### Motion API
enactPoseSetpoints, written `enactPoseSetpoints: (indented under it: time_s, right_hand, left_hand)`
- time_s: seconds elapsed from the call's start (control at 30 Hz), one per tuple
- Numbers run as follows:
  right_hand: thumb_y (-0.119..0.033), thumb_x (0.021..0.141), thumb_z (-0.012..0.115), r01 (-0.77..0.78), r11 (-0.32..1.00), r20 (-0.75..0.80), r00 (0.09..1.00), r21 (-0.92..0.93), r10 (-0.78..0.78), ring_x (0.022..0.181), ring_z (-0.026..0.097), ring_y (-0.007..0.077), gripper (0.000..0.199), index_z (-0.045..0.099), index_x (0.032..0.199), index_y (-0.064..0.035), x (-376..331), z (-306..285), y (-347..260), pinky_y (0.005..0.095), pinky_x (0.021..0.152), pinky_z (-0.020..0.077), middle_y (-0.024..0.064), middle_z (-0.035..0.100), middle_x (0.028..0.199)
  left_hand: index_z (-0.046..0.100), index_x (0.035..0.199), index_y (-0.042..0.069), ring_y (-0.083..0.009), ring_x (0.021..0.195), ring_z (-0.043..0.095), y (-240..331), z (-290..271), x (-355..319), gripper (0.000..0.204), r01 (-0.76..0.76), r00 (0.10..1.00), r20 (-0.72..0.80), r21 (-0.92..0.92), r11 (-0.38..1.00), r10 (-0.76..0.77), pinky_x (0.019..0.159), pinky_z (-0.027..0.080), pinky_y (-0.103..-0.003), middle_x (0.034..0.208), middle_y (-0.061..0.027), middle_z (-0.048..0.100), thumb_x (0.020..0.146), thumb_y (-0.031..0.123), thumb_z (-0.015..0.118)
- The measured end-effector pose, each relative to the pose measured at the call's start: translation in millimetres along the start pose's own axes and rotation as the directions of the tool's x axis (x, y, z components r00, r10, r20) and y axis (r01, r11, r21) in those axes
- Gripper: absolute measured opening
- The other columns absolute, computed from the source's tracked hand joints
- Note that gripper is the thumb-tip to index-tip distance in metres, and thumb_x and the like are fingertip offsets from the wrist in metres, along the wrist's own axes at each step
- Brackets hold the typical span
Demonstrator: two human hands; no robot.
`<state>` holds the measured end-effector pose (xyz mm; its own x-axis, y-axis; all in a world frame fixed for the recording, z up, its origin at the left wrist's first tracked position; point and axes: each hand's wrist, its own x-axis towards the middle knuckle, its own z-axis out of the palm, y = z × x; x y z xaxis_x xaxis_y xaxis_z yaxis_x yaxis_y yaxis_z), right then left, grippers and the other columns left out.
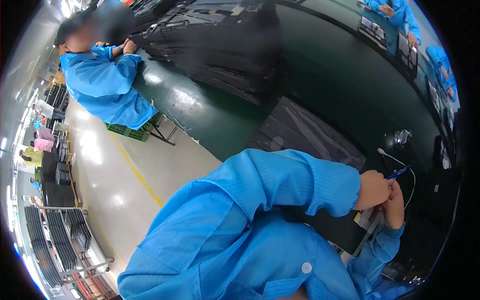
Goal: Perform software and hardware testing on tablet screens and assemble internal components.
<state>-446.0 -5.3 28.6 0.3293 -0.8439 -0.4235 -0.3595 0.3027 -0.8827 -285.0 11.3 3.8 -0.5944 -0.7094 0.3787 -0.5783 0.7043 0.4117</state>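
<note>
My left hand (372,191) is closed, its fingers curled against my right hand (394,204) at the right of the view. From where the two meet, a slim blue pen (399,172) sticks out up and to the right. My right hand seems to pinch it; what my left fingers grip is hidden. Below the hands, a flat item with a yellow and white label (364,219) shows partly, covered by my sleeves. A white cable (412,175) curves just beside the hands. Beyond my left forearm lies a flat dark panel (310,132) with a glossy film-like surface.
A tall stack of black panels (230,65) stands on the dark green table (215,117). A crumpled clear plastic piece (401,138) lies near the cable. One co-worker in blue (102,85) sits at left; others work across the table. A rack of panels (60,237) stands lower left.
</note>
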Motion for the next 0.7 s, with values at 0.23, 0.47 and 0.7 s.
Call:
enactPoseSetpoints:
  time_s: [0.23, 0.47, 0.7]
  right_hand:
    - [0.0, 0.076, 0.057, -0.034, 0.998, -0.022, 0.999, -0.057, 0.033, 0.065, 0.054, 0.0102, 0.024, 0.046, 0.096, -0.0086, -4, -2, 1, 0.0217, 0.055, 0.0405, 0.0018, 0.058, 0.077]
    - [-0.001, 0.077, 0.06, -0.005, 0.97, -0.02, 1.0, -0.241, 0.0, 0.069, 0.053, 0.0095, 0.015, 0.051, 0.089, -0.0052, -4, 0, 7, 0.0224, 0.061, 0.0423, 0.0027, 0.056, 0.076]
    - [-0.003, 0.078, 0.06, 0.074, 0.877, -0.182, 0.967, -0.475, -0.18, 0.065, 0.05, 0.0126, 0.007, 0.055, 0.083, -0.0016, -2, 27, 5, 0.0257, 0.06, 0.0414, 0.0051, 0.054, 0.072]
  left_hand:
    - [0.065, 0.072, 0.006, -0.0271, 0.08, 0.059, -10, -12, -7, 0.013, 0.004, 0.985, 0.175, -0.002, 1.0, -0.004, 0.071, 0.044, -0.036, 0.08, -0.0126, 0.062, 0.068, 0.017, 0.062]
    - [0.065, 0.084, 0.008, -0.0231, 0.088, 0.056, -17, -24, -9, 0.015, 0.061, 0.966, 0.245, 0.092, 0.994, -0.082, 0.077, 0.039, -0.034, 0.092, -0.0116, 0.059, 0.074, 0.019, 0.059]
    - [0.065, 0.088, 0.009, -0.023, 0.088, 0.056, -16, -25, -9, 0.018, 0.065, 0.962, 0.259, 0.085, 0.994, -0.085, 0.078, 0.039, -0.034, 0.092, -0.0106, 0.059, 0.075, 0.02, 0.059]
